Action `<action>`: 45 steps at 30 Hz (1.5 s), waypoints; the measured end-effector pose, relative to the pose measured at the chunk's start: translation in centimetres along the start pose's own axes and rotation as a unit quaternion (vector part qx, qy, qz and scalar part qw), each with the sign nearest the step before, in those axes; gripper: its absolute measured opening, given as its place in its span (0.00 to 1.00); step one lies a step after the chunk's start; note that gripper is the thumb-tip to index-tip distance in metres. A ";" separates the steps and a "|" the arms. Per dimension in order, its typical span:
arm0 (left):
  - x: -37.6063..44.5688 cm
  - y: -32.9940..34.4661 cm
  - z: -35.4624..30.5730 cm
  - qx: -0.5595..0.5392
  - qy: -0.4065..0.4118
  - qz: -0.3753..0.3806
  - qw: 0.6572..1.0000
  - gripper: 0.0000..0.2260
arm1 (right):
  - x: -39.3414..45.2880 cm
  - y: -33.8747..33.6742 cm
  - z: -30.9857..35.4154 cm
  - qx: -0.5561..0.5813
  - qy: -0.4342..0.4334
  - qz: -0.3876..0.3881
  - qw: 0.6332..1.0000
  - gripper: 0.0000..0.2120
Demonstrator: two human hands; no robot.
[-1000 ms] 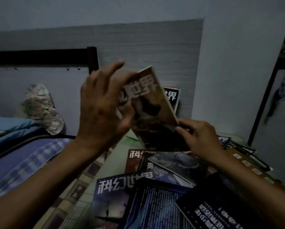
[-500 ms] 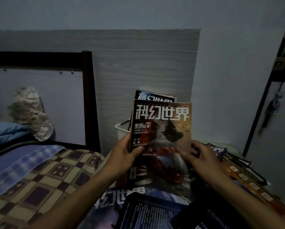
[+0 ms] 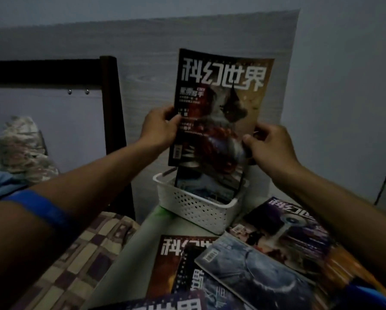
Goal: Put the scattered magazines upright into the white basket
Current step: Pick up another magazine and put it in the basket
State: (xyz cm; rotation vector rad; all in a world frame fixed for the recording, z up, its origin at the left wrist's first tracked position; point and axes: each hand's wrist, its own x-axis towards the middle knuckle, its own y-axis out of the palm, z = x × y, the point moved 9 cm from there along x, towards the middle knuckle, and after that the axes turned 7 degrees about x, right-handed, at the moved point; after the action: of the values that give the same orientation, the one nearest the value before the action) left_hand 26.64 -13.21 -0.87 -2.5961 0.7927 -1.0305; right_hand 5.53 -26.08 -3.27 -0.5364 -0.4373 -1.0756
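Above white basket [image 3: 194, 205]: upright magazine [image 3: 219, 108], glossy red-gold cover w/ white title; left hand [image 3: 159, 128], right hand [image 3: 269, 146] fingers pinch its edges

Two bare forearms, both hands uncovered: left hand [image 3: 159, 128], right hand [image 3: 269, 146]. Blue short sleeve [image 3: 42, 209] on left upper arm; blue fabric edge near right, bottom corner.

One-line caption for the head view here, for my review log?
Both hands, left hand and right hand, hold a magazine upright above the white basket.
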 end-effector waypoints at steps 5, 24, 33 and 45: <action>1.3 3.9 8.4 -0.024 -0.055 0.016 0.998 0.07 | 0.9 2.4 -7.2 -0.003 0.054 -0.012 0.998 0.12; -1.9 7.6 15.1 0.034 -0.117 0.064 0.991 0.27 | -2.6 3.3 -12.3 -0.134 0.061 -0.067 0.987 0.07; -13.4 9.1 9.5 0.242 0.114 0.176 0.947 0.33 | -8.7 -2.9 -9.5 -0.155 0.111 0.016 0.981 0.03; -25.1 12.0 -2.7 0.267 0.230 0.443 0.824 0.09 | -20.1 -6.3 -1.8 -0.435 -0.012 0.447 0.781 0.12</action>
State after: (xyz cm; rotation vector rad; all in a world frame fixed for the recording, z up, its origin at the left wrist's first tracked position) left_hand 4.83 -8.98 -17.77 -1.2464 1.3737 -1.2835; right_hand -8.30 -15.40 -15.08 -1.4083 0.3540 -0.2621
